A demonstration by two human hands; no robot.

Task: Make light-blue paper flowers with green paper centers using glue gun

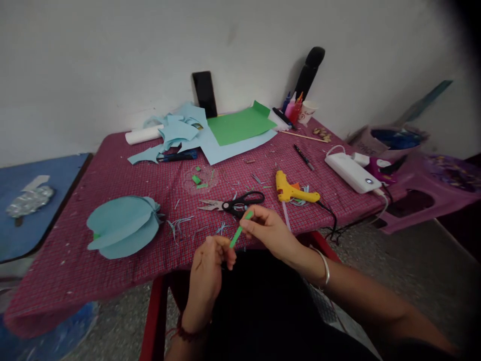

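A narrow green paper strip (240, 231) is stretched at a slant between my two hands, just off the near table edge. My left hand (210, 268) pinches its lower end. Its upper end sits between the thumb and fingers of my right hand (268, 230). Right behind the strip, black-handled scissors (229, 204) lie on the cloth with blades apart, pointing left. To the left rests a pumpkin-like shape of folded light blue paper (124, 225), with a bit of green at its left side. A yellow glue gun (295, 190) lies to the right of the scissors.
Green paper (240, 125) and blue paper scraps (178, 131) lie at the back, near a phone (205, 93) leaning on the wall. A white power bank (351, 172), a pen (303, 157) and glue bottles (295, 108) are on the right. Paper clippings litter the checked tablecloth (93, 175).
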